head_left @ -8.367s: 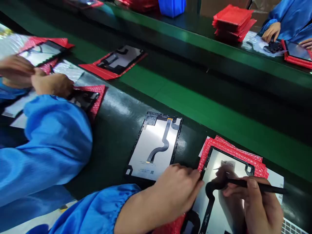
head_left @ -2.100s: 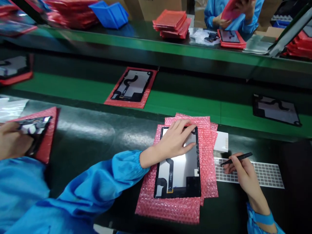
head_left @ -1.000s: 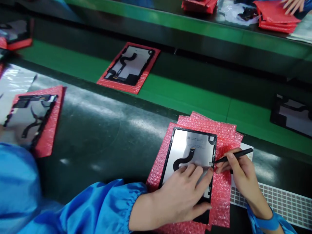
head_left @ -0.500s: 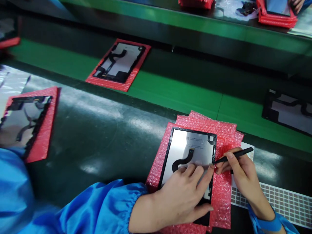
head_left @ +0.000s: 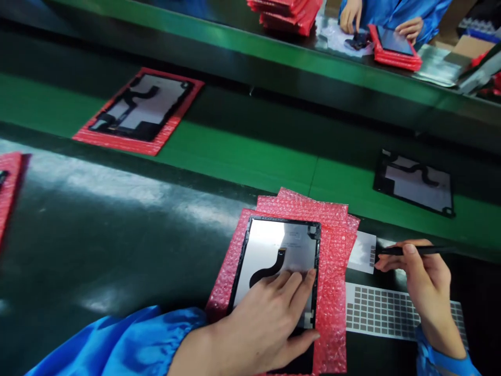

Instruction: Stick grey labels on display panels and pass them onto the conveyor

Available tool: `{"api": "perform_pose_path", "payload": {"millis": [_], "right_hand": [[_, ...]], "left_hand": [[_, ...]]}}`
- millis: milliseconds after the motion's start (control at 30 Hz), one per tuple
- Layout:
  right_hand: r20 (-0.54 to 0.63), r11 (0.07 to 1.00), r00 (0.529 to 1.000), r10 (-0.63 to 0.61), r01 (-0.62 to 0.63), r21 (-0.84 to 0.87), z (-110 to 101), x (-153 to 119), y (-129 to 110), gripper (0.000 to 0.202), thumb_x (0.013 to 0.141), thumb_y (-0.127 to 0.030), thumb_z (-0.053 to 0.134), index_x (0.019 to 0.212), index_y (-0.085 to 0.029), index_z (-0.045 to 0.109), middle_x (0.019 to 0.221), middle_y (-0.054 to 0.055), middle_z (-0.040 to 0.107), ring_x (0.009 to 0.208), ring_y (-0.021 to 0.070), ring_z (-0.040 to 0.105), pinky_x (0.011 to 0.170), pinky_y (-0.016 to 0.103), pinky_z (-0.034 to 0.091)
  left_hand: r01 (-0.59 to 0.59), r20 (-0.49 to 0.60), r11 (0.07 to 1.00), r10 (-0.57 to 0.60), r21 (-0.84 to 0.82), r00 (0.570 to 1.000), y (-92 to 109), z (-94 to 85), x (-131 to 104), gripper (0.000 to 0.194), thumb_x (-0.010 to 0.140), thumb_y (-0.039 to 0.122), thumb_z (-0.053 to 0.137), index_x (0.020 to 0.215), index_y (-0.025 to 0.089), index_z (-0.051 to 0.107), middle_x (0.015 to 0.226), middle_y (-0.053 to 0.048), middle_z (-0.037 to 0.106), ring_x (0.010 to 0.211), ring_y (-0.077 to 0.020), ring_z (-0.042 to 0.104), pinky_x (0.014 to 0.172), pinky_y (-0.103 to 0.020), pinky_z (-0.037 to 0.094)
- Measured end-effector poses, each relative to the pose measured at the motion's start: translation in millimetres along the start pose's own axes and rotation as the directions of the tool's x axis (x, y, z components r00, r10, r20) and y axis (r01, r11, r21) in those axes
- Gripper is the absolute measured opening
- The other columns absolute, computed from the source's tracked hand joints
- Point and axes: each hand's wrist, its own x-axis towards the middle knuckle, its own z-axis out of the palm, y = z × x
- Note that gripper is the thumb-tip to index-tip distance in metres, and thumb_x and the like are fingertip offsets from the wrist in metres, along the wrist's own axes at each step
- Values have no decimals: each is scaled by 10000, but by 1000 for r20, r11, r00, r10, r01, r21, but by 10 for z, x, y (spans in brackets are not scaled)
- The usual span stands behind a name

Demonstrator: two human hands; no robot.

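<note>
My left hand [head_left: 270,313] lies flat with fingers spread on the back of a tablet screen panel [head_left: 270,235], a silvery plate in a black frame. A black curved ribbon cable [head_left: 270,269] runs over the plate, partly under my fingers. Pink bubble-wrap sheets [head_left: 332,282] lie in layers beneath the panel. To the right, my right hand [head_left: 428,274] grips black tweezers [head_left: 415,250] between thumb and fingers. Their tip is at the edge of a small white sheet [head_left: 362,253] bearing a column of small grey stickers. Below it lies a larger sheet of grey square stickers [head_left: 385,310].
On the green conveyor belt [head_left: 235,151] lie one panel on pink wrap [head_left: 139,107] and one bare panel [head_left: 417,183]. Across the belt, a co-worker's hands [head_left: 409,28] are by a pink-wrapped stack [head_left: 395,57]. Another pink pile [head_left: 291,18] stands there.
My right hand with the tweezers has moved right, away from the panel's edge to the small sticker sheet. My left hand stays on the panel. The view has shifted right.
</note>
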Motion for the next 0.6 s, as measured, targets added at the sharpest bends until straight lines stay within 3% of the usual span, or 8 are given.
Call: {"api": "perform_pose_path", "payload": {"millis": [133,233,333,433,600], "right_hand": [[9,998,1000,19,-19,-65,-117,62,185,330,1034,-547,740,1024,-230,651,755,64,815,603,241,805,530,330,690],[16,994,999,40,-38,-99,-151,72,272,341,1043,-558,724,1040,-228,636,771,71,815,624,241,807,540,327,692],[-1,991,998,65,-64,-115,-194,66,311,344,1048,-560,715,1050,-227,627,791,72,814,635,236,805,558,326,697],[-3,990,996,84,-84,-112,-227,59,342,330,1063,-547,698,1067,-225,623,815,63,815,638,213,798,577,305,694],[28,990,995,93,-89,-112,-232,51,374,288,1088,-507,674,1086,-223,630,822,51,812,644,186,787,589,276,687]], "left_hand": [[-63,-144,991,80,117,986,25,-67,347,595,1013,607,607,1243,73,733,1152,-195,741,1072,-370,681,877,-499,613],[-185,-165,968,213,167,963,97,-46,715,752,974,689,633,1409,77,663,1497,-228,634,1354,-402,573,1089,-522,512],[-243,-95,956,261,167,961,171,35,1002,920,932,793,616,1502,71,600,1673,-227,482,1476,-422,483,1149,-524,439],[-234,-21,954,242,187,970,205,101,1124,968,935,850,556,1487,56,611,1663,-237,495,1418,-421,531,1107,-523,432],[-222,-52,957,235,187,970,206,132,1117,940,904,855,604,1460,99,630,1647,-199,530,1405,-388,523,1090,-505,391]]}}
